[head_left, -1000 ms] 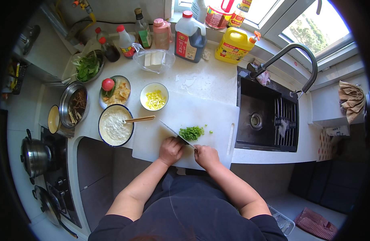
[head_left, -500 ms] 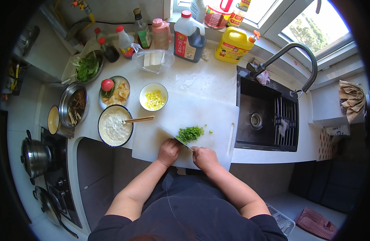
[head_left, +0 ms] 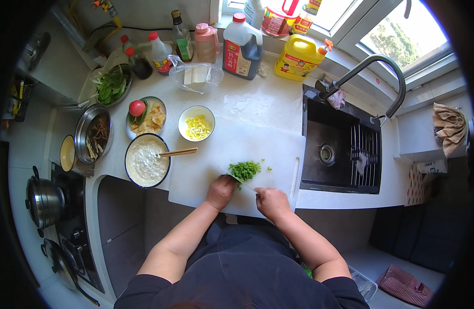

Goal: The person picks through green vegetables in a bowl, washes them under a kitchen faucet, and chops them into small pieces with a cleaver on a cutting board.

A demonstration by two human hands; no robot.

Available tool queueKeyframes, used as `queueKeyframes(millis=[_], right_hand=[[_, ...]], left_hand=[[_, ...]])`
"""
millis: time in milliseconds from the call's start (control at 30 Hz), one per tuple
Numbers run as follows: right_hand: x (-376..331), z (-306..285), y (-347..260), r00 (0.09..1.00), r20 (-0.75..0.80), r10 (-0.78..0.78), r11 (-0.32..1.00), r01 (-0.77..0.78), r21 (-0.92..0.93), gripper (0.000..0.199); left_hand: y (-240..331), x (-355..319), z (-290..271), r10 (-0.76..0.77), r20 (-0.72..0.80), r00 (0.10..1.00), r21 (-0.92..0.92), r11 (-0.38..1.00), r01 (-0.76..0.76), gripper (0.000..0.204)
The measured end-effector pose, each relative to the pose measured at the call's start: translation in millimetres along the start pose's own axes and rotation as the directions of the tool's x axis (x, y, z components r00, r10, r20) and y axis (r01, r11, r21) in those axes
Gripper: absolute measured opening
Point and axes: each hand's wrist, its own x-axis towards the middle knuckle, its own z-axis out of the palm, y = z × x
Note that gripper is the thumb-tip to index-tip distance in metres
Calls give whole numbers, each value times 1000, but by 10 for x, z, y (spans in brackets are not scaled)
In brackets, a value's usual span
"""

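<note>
right hand (head_left: 272, 202) closed in a fist at the near end of a thin, flat-bladed metal knife (head_left: 246, 185); handle hidden inside the grip. blade slants from the right hand toward far left, over the near half of a white rectangular cutting board (head_left: 275, 147). left hand (head_left: 221, 191) just left of the near part of the pile, fingers curled, tips tucked by the blade – cannot tell whether they press the knife or pinch something. finely chopped bright green pieces (head_left: 245, 170) lie heaped on the board, on the far side of the blade; a few bits sit apart to the right. at the board's far left edge: a small round white bowl (head_left: 208, 114) with yellow chopped bits (head_left: 197, 127). left of the board: a round white bowl with a dark blue rim (head_left: 127, 157), holding a lumpy white mixture (head_left: 145, 162); light wooden chopsticks (head_left: 179, 152) rest across its right side. farther off, a round plate (head_left: 129, 129) carries flat golden pieces (head_left: 155, 119) and a round red item (head_left: 137, 108) – exact kind unclear. right of the board: a black rectangular sink (head_left: 315, 134).
</note>
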Motion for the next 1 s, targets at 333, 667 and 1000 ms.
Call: queueKeyframes(millis=[333,667,1000], right_hand=[[115,164,-9,998,-57,17,998,-13,68,20],[131,226,-30,1000,-10,13,999,-13,42,19],[27,-4,21,1000,-5,29,998,-29,53,17]], left_hand=[[50,10,-155,39,6,999,15,999,-39,17],[-28,-72,-106,26,19,999,-15,1000,-26,17],[-40,-5,4,3,-23,1000,-53,999,-4,17]])
